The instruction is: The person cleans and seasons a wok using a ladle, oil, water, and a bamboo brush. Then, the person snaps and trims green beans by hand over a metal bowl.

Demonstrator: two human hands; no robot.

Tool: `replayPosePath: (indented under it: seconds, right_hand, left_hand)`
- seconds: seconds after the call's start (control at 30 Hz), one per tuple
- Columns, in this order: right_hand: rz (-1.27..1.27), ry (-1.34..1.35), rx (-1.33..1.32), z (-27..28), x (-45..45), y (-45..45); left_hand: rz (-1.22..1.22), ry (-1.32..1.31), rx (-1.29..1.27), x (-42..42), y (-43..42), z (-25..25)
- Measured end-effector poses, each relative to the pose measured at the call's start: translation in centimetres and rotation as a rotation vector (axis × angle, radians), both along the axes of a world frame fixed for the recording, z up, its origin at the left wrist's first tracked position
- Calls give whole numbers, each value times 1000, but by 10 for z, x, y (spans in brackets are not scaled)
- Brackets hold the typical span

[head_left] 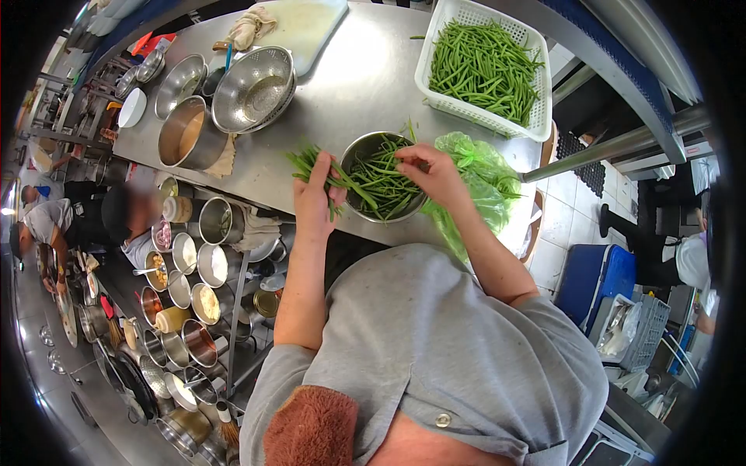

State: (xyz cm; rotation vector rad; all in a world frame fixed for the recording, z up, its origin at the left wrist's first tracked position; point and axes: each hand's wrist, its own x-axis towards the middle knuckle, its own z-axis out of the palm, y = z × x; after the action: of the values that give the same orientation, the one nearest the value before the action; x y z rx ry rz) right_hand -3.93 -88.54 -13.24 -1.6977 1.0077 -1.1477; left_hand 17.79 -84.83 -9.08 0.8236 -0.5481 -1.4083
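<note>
My left hand (315, 190) is closed around a bunch of green beans (352, 183), left of a round metal bowl (364, 142). The bunch sticks out past both sides of the hand, and some ends reach over the bowl's rim. More green beans (392, 186) fill the bowl. Over its right side is my right hand (432, 172), its fingertips pinched together; whether a bean is between them I cannot make out. A crumpled green plastic bag (478, 175) lies just right of the bowl, partly behind my right forearm.
A white plastic basket (423, 74) heaped with green beans stands at the back right of the steel table (353, 85). Metal colanders (256, 89) and a pot (189, 140) are at the left. A white cutting board (307, 31) lies behind. Several food containers (212, 264) and other people are farther left.
</note>
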Motion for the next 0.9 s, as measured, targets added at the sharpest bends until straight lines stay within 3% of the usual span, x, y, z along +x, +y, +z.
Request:
replayPosePath:
  seconds: [0.13, 0.23, 0.3, 0.47, 0.57, 0.73, 0.83, 0.9]
  right_hand:
    - [10, 16, 84, 20, 5, 7]
    - [166, -104, 292, 25, 5, 9]
    - [309, 112, 237, 29, 5, 11]
    - [266, 9, 297, 27, 7, 14]
    - [293, 49, 244, 28, 6, 14]
    - [282, -104, 321, 19, 3, 11]
    - [378, 29, 429, 23, -4, 5]
    - [312, -6, 463, 28, -4, 6]
  left_hand:
    - [-6, -109, 102, -12, 2, -3]
    - [59, -205, 103, -14, 1, -5]
    - [92, -243, 91, -13, 0, -6]
    - [139, -328, 52, -11, 2, -8]
    - [134, -306, 53, -10, 3, -10]
    - [88, -240, 87, -7, 3, -12]
    - [51, -283, 89, -6, 2, -9]
    - [35, -317, 86, -7, 3, -3]
